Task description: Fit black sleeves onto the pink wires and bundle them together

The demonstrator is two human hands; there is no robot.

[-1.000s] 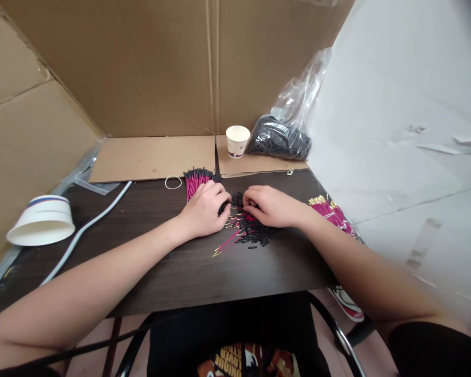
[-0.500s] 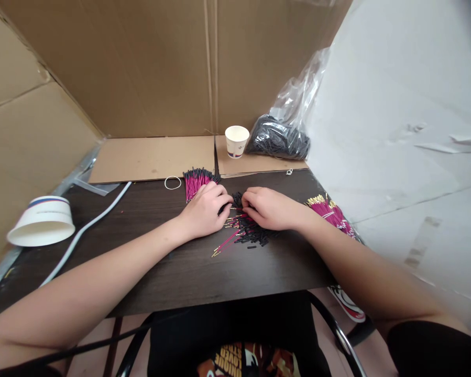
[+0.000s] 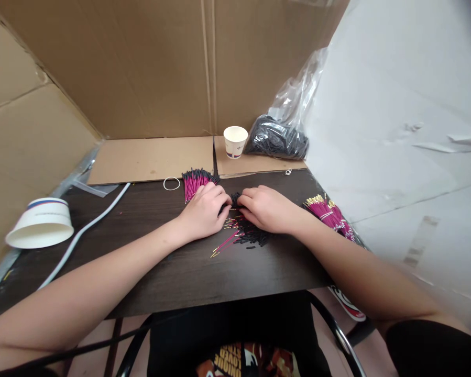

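My left hand (image 3: 206,212) is closed, its fingertips curled around something dark that the fingers mostly hide. My right hand (image 3: 269,210) faces it with thumb and fingers pinched together; what lies between them is too small to make out. Short black sleeves (image 3: 252,233) lie in a loose pile under and beside my right hand. Magenta wires with gold tips (image 3: 225,242) lie loose at the pile's left side, between the hands. Just behind my left hand is a bundle of magenta wires with black ends (image 3: 196,183), partly covered by that hand.
Tied magenta wires with gold ends (image 3: 325,209) lie at the table's right edge. Behind stand a paper cup (image 3: 235,141) and a clear bag of black pieces (image 3: 276,139). A rubber band (image 3: 171,184), a white cable (image 3: 84,230) and a tipped paper cup (image 3: 41,222) are on the left.
My right hand has shifted slightly left, closer to my left hand's fingertips. My left hand stays nearly still beside the pile.
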